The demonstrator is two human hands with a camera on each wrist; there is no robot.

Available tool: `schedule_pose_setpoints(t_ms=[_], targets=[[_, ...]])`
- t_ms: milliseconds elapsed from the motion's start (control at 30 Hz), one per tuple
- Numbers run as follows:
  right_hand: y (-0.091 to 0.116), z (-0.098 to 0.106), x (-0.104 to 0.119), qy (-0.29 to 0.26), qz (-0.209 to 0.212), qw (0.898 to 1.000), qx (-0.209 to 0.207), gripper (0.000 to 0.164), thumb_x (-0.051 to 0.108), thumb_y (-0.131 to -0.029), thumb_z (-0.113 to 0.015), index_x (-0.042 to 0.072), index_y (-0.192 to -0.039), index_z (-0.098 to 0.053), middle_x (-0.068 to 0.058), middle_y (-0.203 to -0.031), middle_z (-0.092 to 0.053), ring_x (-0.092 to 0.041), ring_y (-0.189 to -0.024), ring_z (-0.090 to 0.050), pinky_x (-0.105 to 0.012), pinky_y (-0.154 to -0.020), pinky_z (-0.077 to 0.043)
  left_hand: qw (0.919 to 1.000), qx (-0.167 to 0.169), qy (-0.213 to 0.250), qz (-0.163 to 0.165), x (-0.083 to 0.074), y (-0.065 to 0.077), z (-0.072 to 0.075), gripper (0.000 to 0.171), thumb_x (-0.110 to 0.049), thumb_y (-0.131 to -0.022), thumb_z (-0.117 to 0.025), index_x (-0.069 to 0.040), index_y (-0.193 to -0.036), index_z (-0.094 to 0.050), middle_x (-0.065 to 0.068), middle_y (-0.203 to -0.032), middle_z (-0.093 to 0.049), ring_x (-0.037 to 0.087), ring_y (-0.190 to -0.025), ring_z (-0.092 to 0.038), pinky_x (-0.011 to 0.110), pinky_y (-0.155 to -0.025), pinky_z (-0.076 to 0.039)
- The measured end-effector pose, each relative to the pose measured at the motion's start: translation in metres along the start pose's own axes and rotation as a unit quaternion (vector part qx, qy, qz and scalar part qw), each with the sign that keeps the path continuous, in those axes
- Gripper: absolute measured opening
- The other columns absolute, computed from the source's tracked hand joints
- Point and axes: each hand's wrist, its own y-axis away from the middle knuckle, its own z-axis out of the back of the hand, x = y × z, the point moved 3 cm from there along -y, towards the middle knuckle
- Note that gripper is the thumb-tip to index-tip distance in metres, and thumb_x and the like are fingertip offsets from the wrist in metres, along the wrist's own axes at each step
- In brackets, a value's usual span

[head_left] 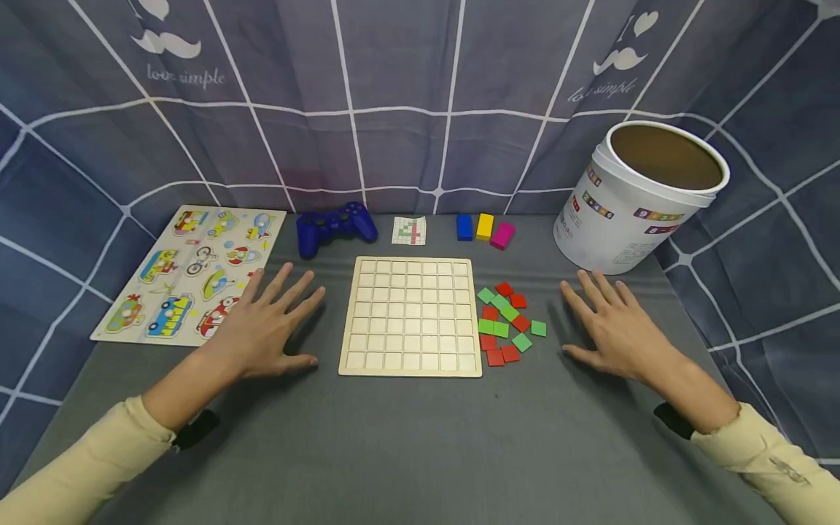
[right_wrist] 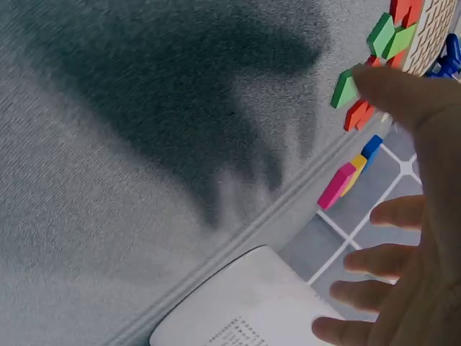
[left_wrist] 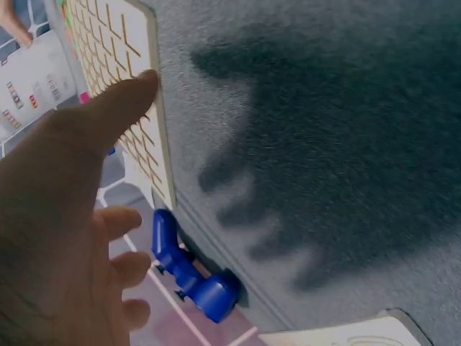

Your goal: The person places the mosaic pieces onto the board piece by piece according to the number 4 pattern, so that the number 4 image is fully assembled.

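Note:
My left hand [head_left: 265, 328] hovers over the grey table with fingers spread, between a picture puzzle board [head_left: 164, 281] and a wooden grid board [head_left: 411, 317]. In the left wrist view its shadow falls on the cloth and nothing is held. On the other side my right hand [head_left: 613, 328] is also spread above the table, to the right of a scatter of red tiles [head_left: 488, 342] and green tiles [head_left: 538, 328]. These small square tiles lie along the grid board's right edge, some overlapping. The grid board's square cells hold no tiles.
A blue game controller [head_left: 336, 226], a small card with a coloured grid pattern [head_left: 409, 231], and blue, yellow and magenta blocks [head_left: 502, 235] line the back. A white bucket [head_left: 610, 211] stands at the back right. Behind hangs a checked curtain [head_left: 400, 65].

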Motion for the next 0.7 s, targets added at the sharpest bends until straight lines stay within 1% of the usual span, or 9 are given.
schedule_pose_setpoints(t_ms=[67,133,200,233,333,400,533,700], targets=[[-0.001,0.000,0.002,-0.017,0.009,1.000,-0.019,0.091,0.045,-0.078,-0.081,-0.002,-0.148,-0.045,-0.033,-0.149,-0.039,-0.052,-0.134,-0.039,-0.068,-0.102,-0.037,0.9995,0.010,0.029,-0.004,0.000,-0.003,0.000,0.105,-0.068,-0.078,-0.071,-0.010,-0.158,-0.032,0.018,-0.164,-0.018,0.044,-0.150,-0.005,0.070,-0.114,-0.005],[-0.002,-0.001,0.004,-0.047,0.018,0.998,-0.049,0.080,0.036,-0.079,-0.083,-0.004,-0.141,-0.053,-0.031,-0.139,-0.051,-0.048,-0.122,-0.054,-0.064,-0.091,-0.047,0.9977,0.017,0.065,-0.010,0.000,-0.007,0.000,0.100,-0.060,-0.081,-0.074,-0.009,-0.157,-0.034,0.019,-0.163,-0.020,0.045,-0.149,-0.009,0.070,-0.113,-0.009],[-0.003,-0.003,0.007,-0.087,0.023,0.993,-0.080,0.066,0.028,-0.079,-0.084,-0.004,-0.132,-0.061,-0.025,-0.126,-0.062,-0.042,-0.106,-0.064,-0.058,-0.079,-0.054,0.9941,0.013,0.106,-0.018,-0.002,-0.011,0.000,0.094,-0.052,-0.083,-0.078,-0.007,-0.155,-0.037,0.021,-0.161,-0.025,0.046,-0.148,-0.016,0.071,-0.112,-0.016],[-0.004,-0.004,0.008,-0.110,0.023,0.989,-0.092,0.059,0.025,-0.079,-0.084,-0.003,-0.127,-0.064,-0.021,-0.120,-0.066,-0.038,-0.098,-0.067,-0.055,-0.073,-0.055,0.9919,0.008,0.125,-0.022,-0.002,-0.014,-0.001,0.092,-0.048,-0.083,-0.079,-0.005,-0.153,-0.039,0.021,-0.160,-0.028,0.046,-0.147,-0.019,0.070,-0.111,-0.019],[-0.009,-0.009,0.010,-0.173,0.018,0.979,-0.109,0.044,0.018,-0.078,-0.085,0.002,-0.116,-0.070,-0.011,-0.106,-0.070,-0.026,-0.086,-0.069,-0.046,-0.065,-0.056,0.9828,-0.014,0.182,-0.029,-0.004,-0.021,-0.004,0.086,-0.039,-0.081,-0.083,-0.004,-0.150,-0.045,0.021,-0.155,-0.038,0.045,-0.144,-0.029,0.067,-0.109,-0.030],[-0.013,-0.013,0.011,-0.202,0.013,0.973,-0.111,0.040,0.014,-0.076,-0.086,0.004,-0.112,-0.072,-0.007,-0.100,-0.071,-0.020,-0.081,-0.067,-0.041,-0.062,-0.054,0.9747,-0.026,0.220,-0.029,-0.006,-0.026,-0.007,0.085,-0.036,-0.080,-0.085,-0.004,-0.149,-0.047,0.018,-0.153,-0.042,0.043,-0.143,-0.032,0.064,-0.108,-0.034],[-0.019,-0.022,0.011,-0.244,0.005,0.964,-0.109,0.039,0.008,-0.073,-0.088,0.005,-0.109,-0.074,-0.005,-0.098,-0.071,-0.015,-0.077,-0.064,-0.037,-0.063,-0.052,0.9600,-0.031,0.278,-0.022,-0.008,-0.035,-0.015,0.086,-0.033,-0.078,-0.087,-0.007,-0.150,-0.047,0.013,-0.153,-0.045,0.039,-0.143,-0.033,0.062,-0.108,-0.035],[-0.021,-0.032,0.010,-0.272,-0.006,0.957,-0.098,0.039,0.005,-0.071,-0.089,0.008,-0.108,-0.075,-0.001,-0.097,-0.070,-0.012,-0.075,-0.061,-0.033,-0.062,-0.050,0.9459,-0.023,0.323,-0.019,-0.007,-0.045,-0.024,0.090,-0.031,-0.075,-0.089,-0.007,-0.151,-0.045,0.014,-0.154,-0.042,0.039,-0.144,-0.031,0.060,-0.110,-0.033]])
